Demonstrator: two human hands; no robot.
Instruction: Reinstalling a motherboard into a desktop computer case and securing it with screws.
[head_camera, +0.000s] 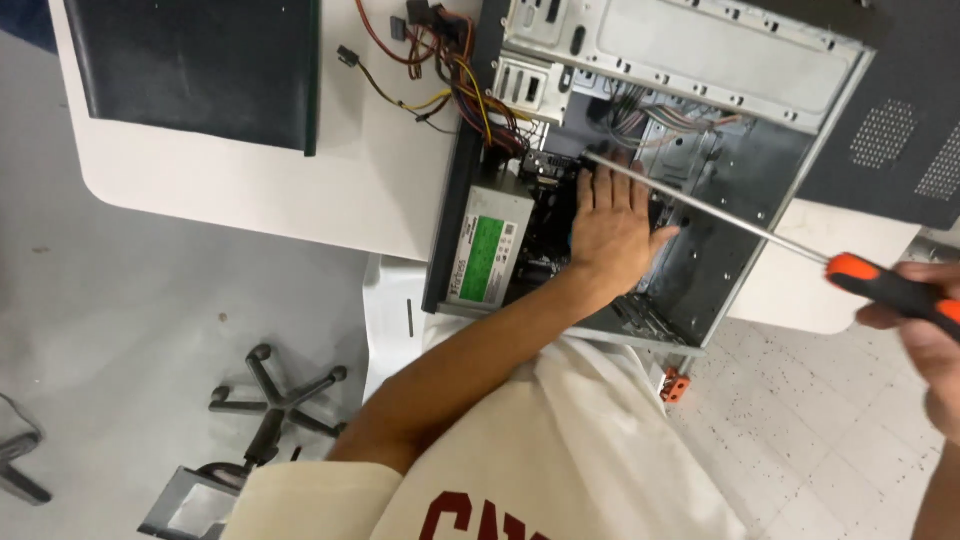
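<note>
Screwdriver (760, 232) w/ orange-black handle sits in right hand (925, 325), fingers wrapped round grip, tip inside open computer case (700, 150) on counter (330, 190). Left hand (612, 225) lies flat inside, fingers spread, beside power supply (487, 247). Best keep shaft steady, clear of wires (470, 85).

The computer case (740, 190) in the upper right of the frame is bare sheet metal — dull grey inside, with paler punched panels along its top edge. The screwdriver (760, 232) crossing it has a bright, polished steel shaft and a glossy orange-and-black plastic handle. The power supply (488, 247) at the centre is matt grey metal with a shiny green paper label. Wires (455, 75) above it wear smooth coloured plastic. The counter (300, 190) is smooth, matt white; a dark, faintly glossy panel (195, 65) lies at upper left. The shirt (560, 460) at the bottom is soft cream cloth — the floor (830, 420), speckled pale tile.
</note>
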